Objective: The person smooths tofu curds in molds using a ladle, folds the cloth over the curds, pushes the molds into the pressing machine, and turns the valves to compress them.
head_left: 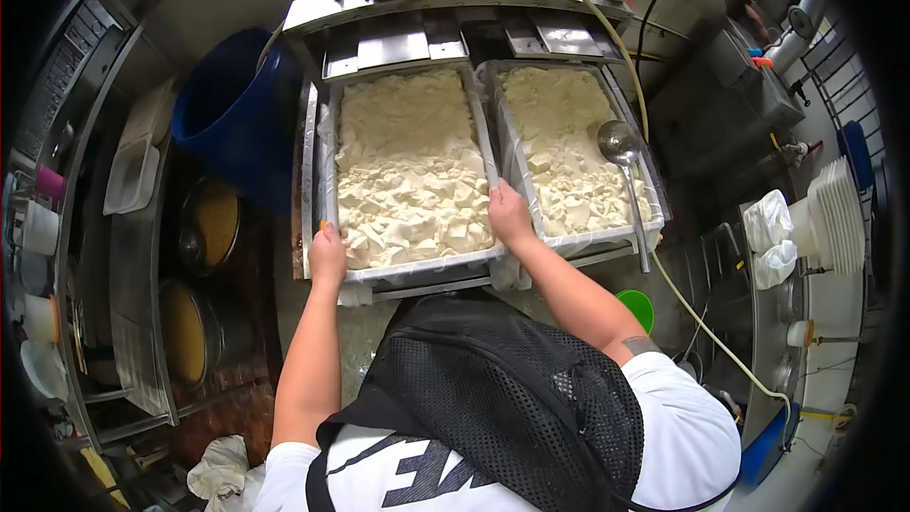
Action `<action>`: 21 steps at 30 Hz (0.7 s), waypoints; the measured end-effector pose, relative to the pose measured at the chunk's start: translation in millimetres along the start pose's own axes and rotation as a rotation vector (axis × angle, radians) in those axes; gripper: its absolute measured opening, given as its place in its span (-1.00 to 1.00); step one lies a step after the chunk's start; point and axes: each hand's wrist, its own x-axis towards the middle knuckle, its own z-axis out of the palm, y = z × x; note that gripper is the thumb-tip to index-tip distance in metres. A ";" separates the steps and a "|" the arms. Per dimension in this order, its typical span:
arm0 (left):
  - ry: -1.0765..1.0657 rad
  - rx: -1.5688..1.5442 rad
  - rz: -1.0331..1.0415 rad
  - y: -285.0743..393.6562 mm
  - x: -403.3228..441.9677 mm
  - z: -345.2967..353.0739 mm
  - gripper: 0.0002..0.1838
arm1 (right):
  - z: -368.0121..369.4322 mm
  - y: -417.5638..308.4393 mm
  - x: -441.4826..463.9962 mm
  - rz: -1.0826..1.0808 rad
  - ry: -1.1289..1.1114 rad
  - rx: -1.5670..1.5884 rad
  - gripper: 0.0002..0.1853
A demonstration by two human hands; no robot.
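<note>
Two rectangular trays lined with pale cloth stand side by side under a metal press. Broken white curd (412, 209) fills the left tray (408, 272), smoother at the back and lumpier near me. My left hand (328, 254) is closed on this tray's left side near the front corner. Its right side, beside the gap between the trays, is gripped by my right hand (511, 215). More curd (559, 152) lies in the right tray (592, 238). A large metal ladle (620, 144) rests on that curd, its handle reaching over the front edge.
The metal press (445, 2) spans the back. A blue barrel (232, 100) stands at left, near two round pots (213, 228) (185, 332) on the floor. A yellowish hose (706, 322) runs down the right, past a green bucket (637, 308).
</note>
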 end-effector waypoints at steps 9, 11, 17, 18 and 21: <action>0.045 0.015 -0.010 -2.2 5.6 4.9 -0.35 | 7.6 6.0 -0.1 -0.064 0.067 0.024 -0.74; 0.068 0.008 0.023 -5.0 -0.8 3.3 -0.35 | 0.1 -0.4 -2.2 -0.072 0.073 0.056 -0.73; 0.043 0.003 0.041 -2.7 7.4 4.7 -0.36 | 4.8 2.2 4.7 -0.027 0.039 -0.030 -0.68; 0.030 -0.012 0.015 -3.6 2.5 4.3 -0.36 | 1.5 0.2 0.7 -0.031 0.046 -0.018 -0.67; 0.041 0.007 0.031 -1.8 -2.3 -0.5 -0.35 | 2.9 3.2 -2.1 -0.069 0.068 -0.022 -0.60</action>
